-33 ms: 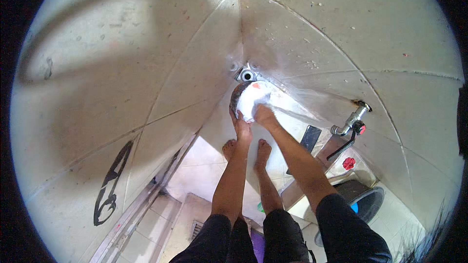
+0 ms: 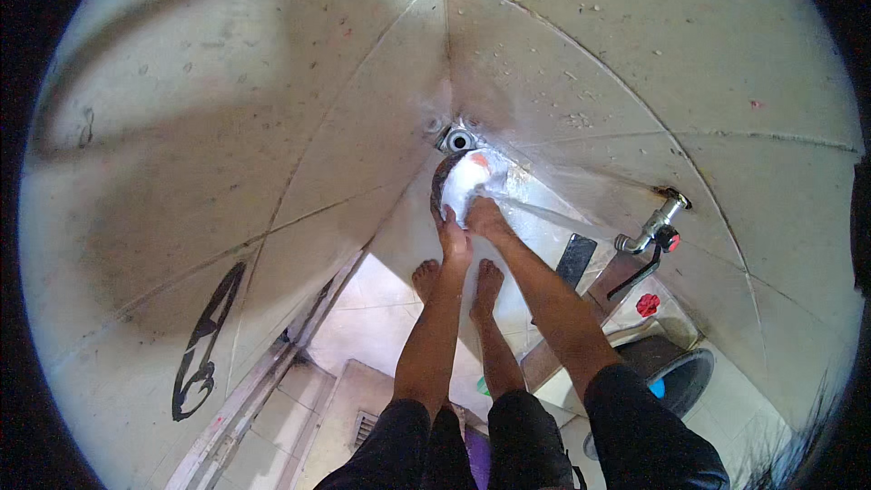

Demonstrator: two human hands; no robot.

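Note:
A round bowl-like vessel (image 2: 463, 183) is held tilted above the light tiled floor near the corner. Its inside is bright white with a small orange-red patch, and its outer side is dark brown. My left hand (image 2: 452, 234) grips the near rim, thumb on the inner edge and fingers round the dark side. My right hand (image 2: 488, 218) is at the near right part of the inside, fingers curled; whatever they may hold is hidden. A stream of water (image 2: 553, 214) runs from the metal tap (image 2: 646, 238) on the right wall toward the vessel and my right hand.
A metal drain fitting (image 2: 460, 142) sits in the corner beyond the vessel. Under the tap are a dark flat slab (image 2: 576, 260) and a red flower-shaped piece (image 2: 648, 306). A dark bucket (image 2: 694, 377) stands at the lower right. My bare feet (image 2: 488, 281) are below my hands.
My right hand has shifted slightly left and nearer over the vessel's inside. The vessel has tilted a little, and my left hand keeps its grip.

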